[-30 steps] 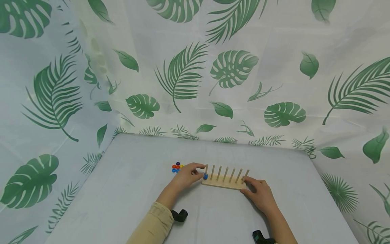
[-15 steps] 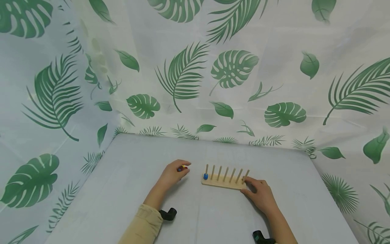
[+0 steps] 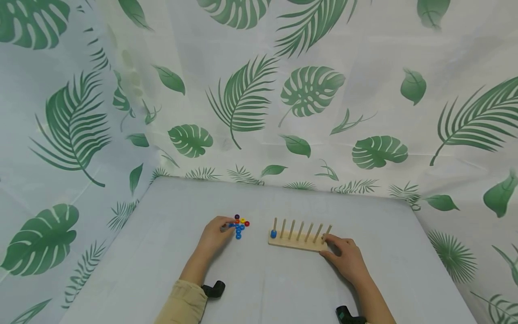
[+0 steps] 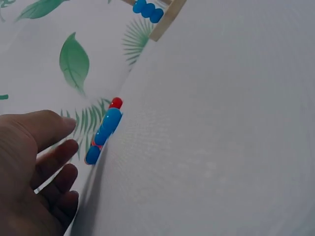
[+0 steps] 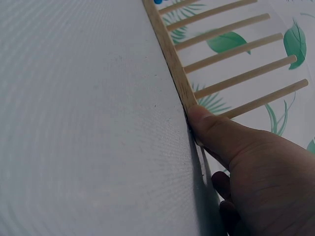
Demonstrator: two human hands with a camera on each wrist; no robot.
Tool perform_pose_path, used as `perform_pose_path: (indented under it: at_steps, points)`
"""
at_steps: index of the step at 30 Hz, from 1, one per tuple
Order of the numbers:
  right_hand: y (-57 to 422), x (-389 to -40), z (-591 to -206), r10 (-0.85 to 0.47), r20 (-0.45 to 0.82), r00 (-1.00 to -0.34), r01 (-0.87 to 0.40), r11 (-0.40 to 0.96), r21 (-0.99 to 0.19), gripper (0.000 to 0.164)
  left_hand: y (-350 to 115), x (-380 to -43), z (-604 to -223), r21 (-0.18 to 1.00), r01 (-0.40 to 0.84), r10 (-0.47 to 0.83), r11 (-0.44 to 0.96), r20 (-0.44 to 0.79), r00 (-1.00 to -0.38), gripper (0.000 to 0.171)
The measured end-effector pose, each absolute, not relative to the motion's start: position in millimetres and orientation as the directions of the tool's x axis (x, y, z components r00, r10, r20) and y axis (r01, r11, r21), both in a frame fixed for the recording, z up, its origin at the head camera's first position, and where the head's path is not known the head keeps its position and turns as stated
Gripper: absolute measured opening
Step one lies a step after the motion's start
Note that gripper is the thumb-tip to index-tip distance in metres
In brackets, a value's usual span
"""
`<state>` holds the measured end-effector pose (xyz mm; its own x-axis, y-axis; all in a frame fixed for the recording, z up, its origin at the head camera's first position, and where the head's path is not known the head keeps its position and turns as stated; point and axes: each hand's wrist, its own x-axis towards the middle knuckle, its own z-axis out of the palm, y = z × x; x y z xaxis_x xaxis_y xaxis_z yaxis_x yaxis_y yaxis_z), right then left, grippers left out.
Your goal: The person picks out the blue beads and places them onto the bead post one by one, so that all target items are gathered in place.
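Note:
In the head view, my left hand [image 3: 213,235] is at the left side of a small cluster of coloured beads. Blue beads [image 3: 238,236] lie nearest me, with a purple bead [image 3: 237,217], a yellow bead [image 3: 243,220] and a red bead [image 3: 247,223] behind. The left wrist view shows this thumb and fingers parted, pointing toward the blue beads [image 4: 109,123], holding nothing. My right hand [image 3: 347,258] grips the right end of a wooden peg board [image 3: 297,245], its thumb pressed on the base [image 5: 172,61]. Blue beads [image 4: 148,11] are stacked on the leftmost peg.
The white table [image 3: 162,261] spreads around the board and beads. Behind and to the left hangs a white curtain [image 3: 251,108] printed with green leaves. Dark wrist-worn cameras sit on both wrists, one black mount [image 3: 214,289] by the left sleeve [image 3: 182,301].
My left hand has moved left from the leftmost peg, over the beads, to the cluster's left side. More blue beads show in the cluster now. The right hand and board have stayed put.

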<state>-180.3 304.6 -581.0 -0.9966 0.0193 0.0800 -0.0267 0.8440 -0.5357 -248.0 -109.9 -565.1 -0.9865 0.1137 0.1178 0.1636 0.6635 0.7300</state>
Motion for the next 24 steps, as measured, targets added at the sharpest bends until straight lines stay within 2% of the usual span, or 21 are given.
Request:
perform_pose_path:
  at_steps: [11,24]
  points:
    - [303.5,-180.1,-580.6,0.021,0.075,-0.997,-0.022,0.847,-0.531,0.059,-116.7,-245.5,-577.9,0.593,0.171,0.089,0.787,0.165,-0.982,0.03]
    - [303.3,-179.7,-578.1,0.037,0.054,-0.998,0.002,0.842,-0.539,0.06,-115.5,-244.4,-581.0,0.585,0.158,0.076,0.796,0.162,-0.984,0.03]
